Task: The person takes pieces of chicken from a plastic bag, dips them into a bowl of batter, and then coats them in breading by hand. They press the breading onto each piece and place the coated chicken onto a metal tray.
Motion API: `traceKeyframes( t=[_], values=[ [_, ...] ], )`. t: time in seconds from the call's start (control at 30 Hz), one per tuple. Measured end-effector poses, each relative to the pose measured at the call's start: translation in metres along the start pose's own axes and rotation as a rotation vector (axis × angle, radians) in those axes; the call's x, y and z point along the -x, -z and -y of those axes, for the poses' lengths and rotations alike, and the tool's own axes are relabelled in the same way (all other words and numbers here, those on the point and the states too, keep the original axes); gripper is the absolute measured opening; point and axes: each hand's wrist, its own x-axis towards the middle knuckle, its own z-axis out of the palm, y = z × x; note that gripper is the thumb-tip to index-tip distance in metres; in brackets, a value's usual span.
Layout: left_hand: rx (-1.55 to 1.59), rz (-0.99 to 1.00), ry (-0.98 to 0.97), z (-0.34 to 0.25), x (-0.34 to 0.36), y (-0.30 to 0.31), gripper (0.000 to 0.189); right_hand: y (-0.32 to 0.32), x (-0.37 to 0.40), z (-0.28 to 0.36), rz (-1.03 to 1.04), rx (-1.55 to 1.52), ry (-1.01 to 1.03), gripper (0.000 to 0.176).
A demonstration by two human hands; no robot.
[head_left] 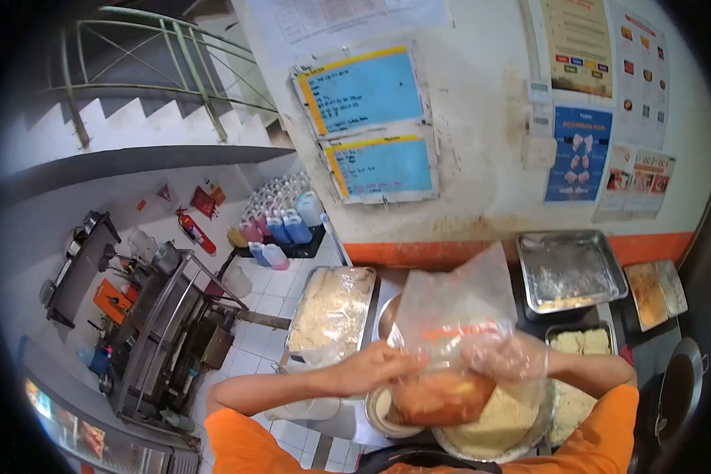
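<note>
Bag (454,306) of reddish food (438,400) in grip of both hands (389,368) (right hand (507,357) gloved), near bowl (548,426) of crumbs (504,425)

Upright clear bag (452,304); orange filling (441,400), apparently

A blue rectangular paper poster picturing pale cut pieces (578,158) is apparently reading "POTONGAN AYAM" in white capitals. Red printing on the translucent plastic bag (454,300) is blurring beyond reading; dark handwriting on two blue paper sheets edged in yellow (365,91) is proving illegible.
</note>
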Motion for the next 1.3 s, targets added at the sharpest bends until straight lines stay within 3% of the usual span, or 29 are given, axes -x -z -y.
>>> traceKeyframes(
  t=[0.07,0.13,0.2,0.27,0.3,0.37,0.47,0.5,0.53,0.6,0.63,0.67,0.73,0.8,0.93,1.0,1.03,1.1,1.13,1.2,1.27,1.3],
  values=[
    [-0.119,-0.130,-0.098,0.009,-0.021,0.011,0.045,0.007,-0.016,-0.034,-0.153,0.252,0.188,0.037],
    [-0.223,-0.249,-0.157,0.020,-0.052,0.028,0.045,0.014,-0.039,-0.067,-0.260,-0.002,0.138,0.041],
    [-0.432,-0.330,-0.263,0.029,-0.077,0.037,0.044,0.028,-0.051,-0.091,-0.328,-0.249,-0.050,0.043],
    [-0.946,-0.381,-0.397,0.037,-0.098,0.036,0.042,0.038,-0.050,-0.110,-0.471,-0.185,-0.030,0.044],
    [-0.924,-0.364,-0.371,0.050,-0.109,0.033,0.042,0.041,-0.048,-0.126,-0.516,-0.193,-0.063,0.044],
    [-1.222,-0.371,-0.402,0.087,-0.139,0.029,0.036,0.035,-0.043,-0.148,-0.682,-0.208,-0.107,0.045],
    [-1.343,-0.236,-0.219,0.164,-0.176,0.014,0.031,0.028,-0.019,-0.159,-0.628,-0.161,-0.316,0.046],
    [-1.200,-0.309,-0.345,0.185,-0.179,0.005,0.034,0.025,-0.008,-0.164,-0.611,-0.132,-0.338,0.046],
    [-1.192,-0.303,-0.338,0.195,-0.179,-0.003,0.034,0.021,0.004,-0.164,-0.607,-0.137,-0.348,0.046],
    [-1.235,-0.009,-0.291,0.209,-0.183,-0.010,0.038,0.015,0.028,-0.155,-0.562,-0.061,-0.379,0.043],
    [-1.434,-0.008,-0.303,0.202,-0.182,-0.010,0.035,0.012,0.040,-0.148,-0.560,-0.072,-0.390,0.043],
    [-1.426,0.002,-0.297,0.205,-0.192,0.000,0.035,0.011,0.051,-0.140,-0.548,-0.013,-0.397,0.041],
    [-1.216,0.299,-0.201,0.216,-0.224,0.035,0.026,0.002,0.072,-0.137,-0.530,0.039,-0.409,0.039],
    [-1.077,0.060,-0.121,0.219,-0.244,0.062,0.019,-0.008,0.093,-0.138,-0.575,-0.023,-0.362,0.036],
    [-1.033,0.208,-0.007,0.203,-0.253,0.071,0.021,-0.038,0.110,-0.138,-0.631,-0.104,-0.383,0.031],
    [-1.395,0.116,-0.186,0.203,-0.250,0.055,0.022,-0.047,0.115,-0.131,-0.624,-0.107,-0.415,0.031],
    [-1.392,0.138,-0.193,0.200,-0.252,0.051,0.022,-0.049,0.116,-0.122,-0.547,-0.013,-0.424,0.030],
    [-1.599,0.119,-0.021,0.194,-0.254,0.042,0.028,-0.060,0.123,-0.119,-0.479,0.104,-0.423,0.029],
    [-1.595,0.143,-0.026,0.184,-0.253,0.035,0.028,-0.065,0.126,-0.118,-0.487,0.092,-0.440,0.029],
    [-1.836,0.304,0.145,0.169,-0.253,0.023,0.032,-0.073,0.132,-0.116,-0.469,0.168,-0.443,0.029],
    [-1.864,0.330,0.171,0.186,-0.266,0.023,0.033,-0.078,0.138,-0.114,-0.488,0.175,-0.445,0.029],
    [-1.859,0.322,0.281,0.193,-0.273,0.023,0.035,-0.081,0.142,-0.112,-0.502,0.188,-0.438,0.029]
  ],
)
